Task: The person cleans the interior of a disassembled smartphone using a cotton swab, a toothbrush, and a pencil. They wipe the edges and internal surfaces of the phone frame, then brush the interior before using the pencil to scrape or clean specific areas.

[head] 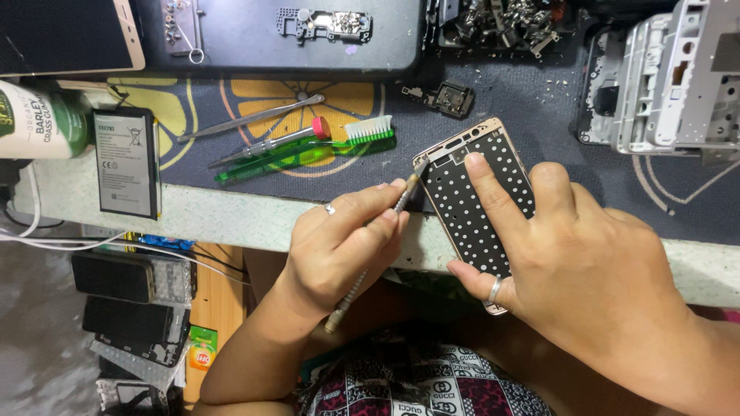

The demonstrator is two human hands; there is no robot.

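A gold-rimmed phone frame (pixel 462 192) with a black, white-dotted inner plate lies over the near edge of the workbench. My right hand (pixel 586 262) presses down on it, forefinger on the dotted plate, thumb against its lower left side. My left hand (pixel 347 239) grips a thin metal screwdriver (pixel 402 202) like a pen. Its tip touches the frame's upper left corner. The screwdriver's handle end pokes out below my palm.
A dark mat (pixel 539 100) covers the bench. On it lie a green toothbrush (pixel 308 154), a red-capped screwdriver (pixel 285 140), tweezers (pixel 254 117), a phone battery (pixel 126 162) and a small circuit part (pixel 451 98). A grey phone chassis (pixel 678 77) stands at the right. Old phones (pixel 123 300) are stacked below left.
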